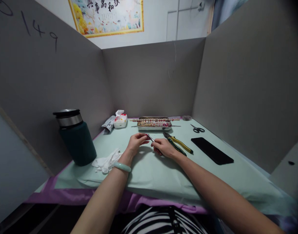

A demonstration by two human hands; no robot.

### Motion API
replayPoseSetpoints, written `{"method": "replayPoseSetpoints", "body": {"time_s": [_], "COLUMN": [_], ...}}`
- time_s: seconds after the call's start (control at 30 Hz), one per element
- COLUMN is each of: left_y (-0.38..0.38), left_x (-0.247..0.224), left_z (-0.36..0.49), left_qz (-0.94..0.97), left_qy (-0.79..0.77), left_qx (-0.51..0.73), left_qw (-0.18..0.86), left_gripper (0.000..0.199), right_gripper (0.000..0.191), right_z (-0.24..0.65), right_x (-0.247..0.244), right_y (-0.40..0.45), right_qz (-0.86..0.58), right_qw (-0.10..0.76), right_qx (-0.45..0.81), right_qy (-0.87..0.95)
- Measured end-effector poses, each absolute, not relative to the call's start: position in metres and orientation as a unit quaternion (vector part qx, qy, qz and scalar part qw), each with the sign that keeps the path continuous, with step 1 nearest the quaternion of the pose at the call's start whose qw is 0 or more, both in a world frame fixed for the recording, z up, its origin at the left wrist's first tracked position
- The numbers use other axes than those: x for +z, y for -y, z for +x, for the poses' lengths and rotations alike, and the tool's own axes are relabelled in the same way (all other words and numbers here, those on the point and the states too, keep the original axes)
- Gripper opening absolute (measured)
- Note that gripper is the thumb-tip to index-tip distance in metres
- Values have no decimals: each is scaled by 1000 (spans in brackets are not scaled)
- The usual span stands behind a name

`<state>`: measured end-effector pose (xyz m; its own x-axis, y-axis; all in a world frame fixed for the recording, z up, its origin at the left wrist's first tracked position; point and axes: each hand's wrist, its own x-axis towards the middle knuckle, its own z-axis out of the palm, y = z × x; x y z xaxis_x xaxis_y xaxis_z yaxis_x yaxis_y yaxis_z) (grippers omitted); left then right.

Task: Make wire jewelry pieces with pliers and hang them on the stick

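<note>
We grip a slim metal tool in our curled right hand, slanting forward-left above the tabletop to our left hand, whose fingertips pinch what seems a red bead.

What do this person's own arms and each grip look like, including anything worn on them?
The left forearm and right forearm show no sleeves in view. For a grip, each has an ungloved hand: left hand, right hand. A smooth, rounded, pale green bangle circles the left wrist; nothing worn shows on the right.
</note>
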<state>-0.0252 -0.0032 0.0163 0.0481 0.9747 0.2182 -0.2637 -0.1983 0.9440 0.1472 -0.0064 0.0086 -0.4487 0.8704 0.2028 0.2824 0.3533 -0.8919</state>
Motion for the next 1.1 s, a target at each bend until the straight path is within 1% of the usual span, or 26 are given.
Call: {"method": "replayPoseSetpoints", "body": {"time_s": [0.23,0.43,0.63,0.8,0.97,1.1], "left_y": [6,4,-3,-8,-7,-7], "left_x": [20,20,15,9,9,9], "left_z": [-22,-21,-22,-23,-23,-23], "left_qz": [506,539,562,580,599,609], "left_qy": [-372,-396,-413,-420,-417,-413], "left_qx": [604,601,601,606,608,616], "left_qw": [491,438,390,346,312,282], "left_gripper": [28,24,23,19,14,11], "right_gripper": [20,21,21,22,22,22], "right_z": [146,147,148,149,150,151], "right_x": [8,6,6,3,1,1], "right_y": [5,5,3,1,-1,-2], "right_qz": [-389,-403,-394,-400,-394,-398], "right_qw": [350,350,351,353,348,349], "right_qx": [446,410,432,396,414,389], "right_qy": [726,739,732,747,743,754]}}
